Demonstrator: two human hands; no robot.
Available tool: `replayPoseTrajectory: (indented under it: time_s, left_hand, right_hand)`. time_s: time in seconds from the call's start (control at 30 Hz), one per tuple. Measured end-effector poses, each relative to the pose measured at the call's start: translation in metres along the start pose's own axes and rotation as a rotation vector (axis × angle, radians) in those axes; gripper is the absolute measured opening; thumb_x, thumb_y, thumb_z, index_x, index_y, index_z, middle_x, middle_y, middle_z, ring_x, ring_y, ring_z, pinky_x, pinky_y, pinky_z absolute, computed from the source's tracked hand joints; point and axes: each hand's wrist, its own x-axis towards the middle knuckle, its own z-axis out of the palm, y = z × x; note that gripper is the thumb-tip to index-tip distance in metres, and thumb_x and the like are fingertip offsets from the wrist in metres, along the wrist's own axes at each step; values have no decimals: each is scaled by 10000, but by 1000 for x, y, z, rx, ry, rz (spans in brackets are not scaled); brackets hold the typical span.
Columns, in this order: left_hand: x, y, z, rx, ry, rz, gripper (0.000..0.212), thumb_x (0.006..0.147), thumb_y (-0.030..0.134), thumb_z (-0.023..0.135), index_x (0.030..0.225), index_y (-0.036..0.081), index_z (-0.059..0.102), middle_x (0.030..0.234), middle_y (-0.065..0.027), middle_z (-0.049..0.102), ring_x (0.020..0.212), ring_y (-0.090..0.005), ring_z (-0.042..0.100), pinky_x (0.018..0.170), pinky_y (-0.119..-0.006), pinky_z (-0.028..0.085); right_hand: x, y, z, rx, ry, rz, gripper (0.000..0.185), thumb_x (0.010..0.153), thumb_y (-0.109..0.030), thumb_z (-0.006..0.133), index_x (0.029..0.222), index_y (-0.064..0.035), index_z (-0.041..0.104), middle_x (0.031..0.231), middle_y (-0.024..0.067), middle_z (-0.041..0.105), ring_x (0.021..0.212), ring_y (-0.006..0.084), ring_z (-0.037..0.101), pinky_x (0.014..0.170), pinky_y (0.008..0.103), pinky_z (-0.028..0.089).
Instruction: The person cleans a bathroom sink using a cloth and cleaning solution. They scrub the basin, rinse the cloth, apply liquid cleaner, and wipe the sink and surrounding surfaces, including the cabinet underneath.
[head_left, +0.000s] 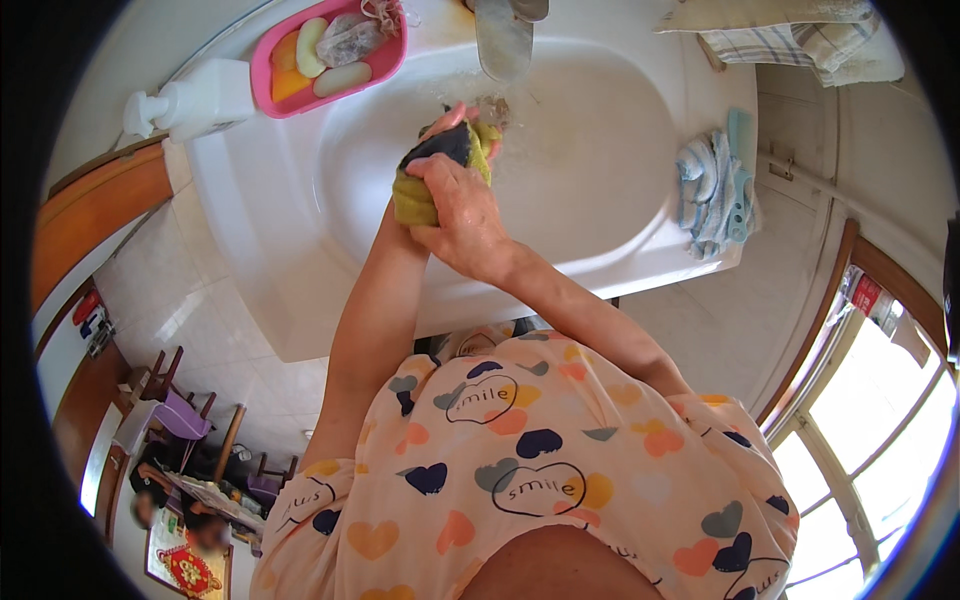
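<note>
Over the white washbasin (600, 172), both my hands are on a bunched yellow-green and dark cloth (416, 199). My right hand (469, 217) grips it from above near the left wrist, thumb and fingers bent over it. My left hand (454, 120) is under and behind the cloth; only some fingertips show past its far end. The skin of the right hand looks wet. Beyond the hands is the metal faucet (505, 45), with splashing water (495, 111) in the basin below its spout.
A pink plastic tray (281, 105) of soap bars stands on the basin's back left, beside a white pump bottle (214, 97). Striped towel cloth (701, 187) and a light-blue comb (740, 172) lie on the right rim. Folded towels (802, 41) are at upper right. Two people are in the room at lower left.
</note>
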Motion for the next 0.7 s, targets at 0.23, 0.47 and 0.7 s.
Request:
replayPoseTrajectory:
  time_s: [0.23, 0.47, 0.7]
  left_hand:
    - [31, -11, -14, 103, 147, 211, 308, 1041, 326, 558, 1225, 83, 603, 1156, -33, 659, 1055, -184, 643, 914, -345, 548]
    - [5, 12, -39, 443, 424, 291, 968, 885, 418, 774, 1588, 180, 151, 1534, -109, 373, 1389, -342, 390, 1009, -565, 484]
    - [10, -12, -11, 42, 250, 77, 721, 914, 562, 690, 1446, 140, 447, 1384, -96, 566, 1269, -257, 550, 943, -485, 547]
  right_hand:
    - [26, 122, 9, -27, 233, 423, 416, 872, -322, 734, 1175, -115, 538, 933, 172, 693, 854, 437, 679, 788, 507, 554]
    - [20, 140, -38, -430, -30, 197, 616, 835, -228, 786, 1385, -158, 517, 1337, 154, 530, 1163, 380, 569, 956, 460, 519]
    - [21, 101, -22, -92, -109, 238, 654, 733, -53, 783, 1348, -175, 594, 1233, 137, 575, 1106, 370, 592, 948, 437, 522]
